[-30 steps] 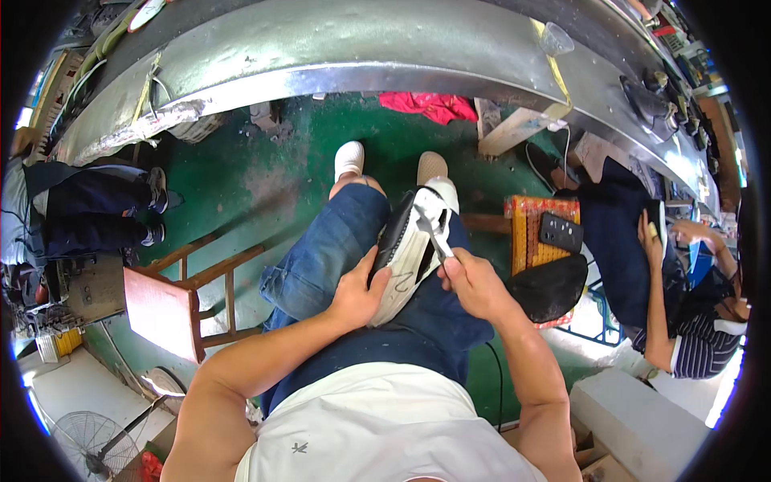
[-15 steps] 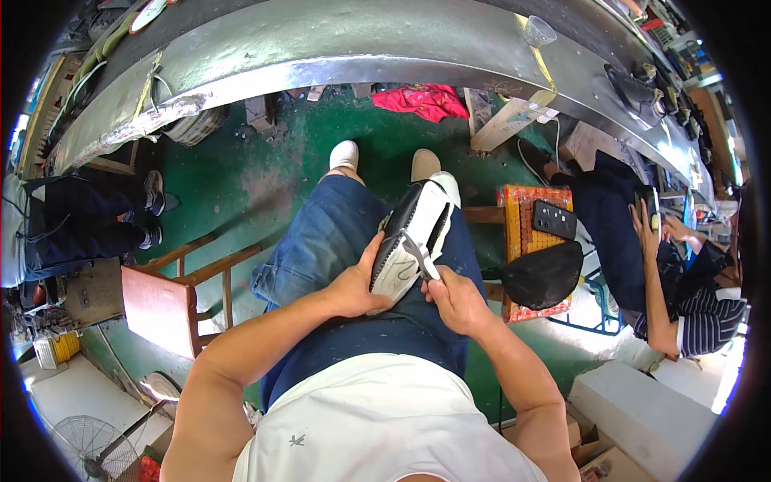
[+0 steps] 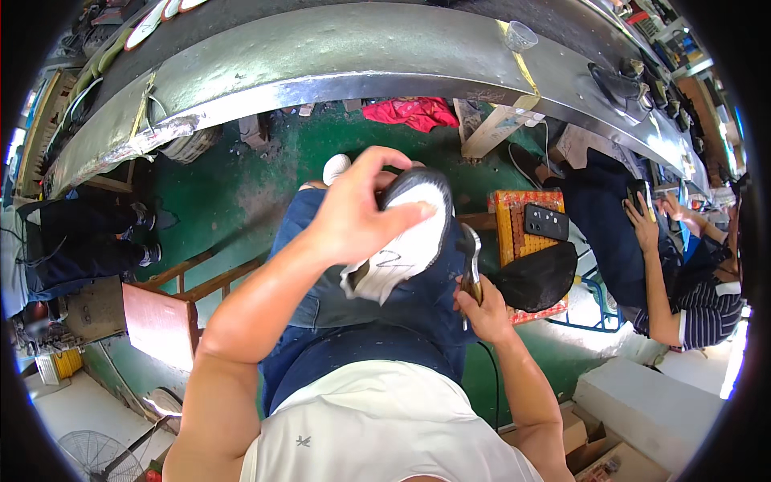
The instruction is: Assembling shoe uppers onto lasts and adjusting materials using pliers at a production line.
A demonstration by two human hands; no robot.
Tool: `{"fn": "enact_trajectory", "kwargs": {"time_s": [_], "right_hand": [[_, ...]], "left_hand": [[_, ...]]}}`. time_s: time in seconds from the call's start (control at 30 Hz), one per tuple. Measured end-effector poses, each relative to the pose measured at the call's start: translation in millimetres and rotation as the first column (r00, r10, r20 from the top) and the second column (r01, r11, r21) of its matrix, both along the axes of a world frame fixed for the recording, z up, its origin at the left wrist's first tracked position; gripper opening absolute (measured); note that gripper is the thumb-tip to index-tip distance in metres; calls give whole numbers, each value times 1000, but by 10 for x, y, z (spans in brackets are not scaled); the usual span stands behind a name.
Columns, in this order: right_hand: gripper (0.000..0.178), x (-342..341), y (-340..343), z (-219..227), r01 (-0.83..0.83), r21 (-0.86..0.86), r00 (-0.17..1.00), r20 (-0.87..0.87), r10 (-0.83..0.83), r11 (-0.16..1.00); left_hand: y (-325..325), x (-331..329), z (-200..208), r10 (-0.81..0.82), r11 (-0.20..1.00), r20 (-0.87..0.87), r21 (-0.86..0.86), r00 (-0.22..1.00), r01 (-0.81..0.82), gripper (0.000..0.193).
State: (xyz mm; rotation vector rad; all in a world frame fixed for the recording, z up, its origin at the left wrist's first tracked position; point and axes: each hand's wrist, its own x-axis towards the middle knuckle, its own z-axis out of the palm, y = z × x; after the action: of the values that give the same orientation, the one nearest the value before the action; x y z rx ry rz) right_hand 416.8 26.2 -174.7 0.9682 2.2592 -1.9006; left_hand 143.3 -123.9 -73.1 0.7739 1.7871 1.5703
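Observation:
A half-made shoe (image 3: pixel 408 255) with a black edge, a white underside and loose white material at one end is held up over my lap. My left hand (image 3: pixel 353 210) is closed around its rounded end, thumb on the white face and fingers over the far side. Beside it, over my right thigh, my right hand (image 3: pixel 484 312) grips lasting pincers (image 3: pixel 470 261). Their curved metal head points away from me, apart from the shoe. Part of the shoe's black side is hidden behind my left hand.
A metal-edged bench (image 3: pixel 321 68) runs across ahead, with a clear cup (image 3: pixel 520 36) on it. To my right a stool (image 3: pixel 507 217) bears a phone (image 3: pixel 546 222) and a black pouch (image 3: pixel 536 277). A co-worker (image 3: pixel 699 313) sits beyond. A wooden chair (image 3: pixel 158 321) stands left.
The shoe has been raised and turned, and my left hand has shifted to its rounded end. My right hand has moved away to the right, and the pincers now show plainly.

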Motion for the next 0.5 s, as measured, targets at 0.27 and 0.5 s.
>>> {"fn": "enact_trajectory", "kwargs": {"time_s": [0.27,0.5], "right_hand": [[25,-104,4,169,-356,94,914,239,327,930],[28,-340,77,135,-260,-382,905,224,362,887]], "left_hand": [[-385,266,-1413,-289,931,-240,-294,927,214,63],[-262,524,-1293,-251,898,-669,-430,699,-90,22]]}}
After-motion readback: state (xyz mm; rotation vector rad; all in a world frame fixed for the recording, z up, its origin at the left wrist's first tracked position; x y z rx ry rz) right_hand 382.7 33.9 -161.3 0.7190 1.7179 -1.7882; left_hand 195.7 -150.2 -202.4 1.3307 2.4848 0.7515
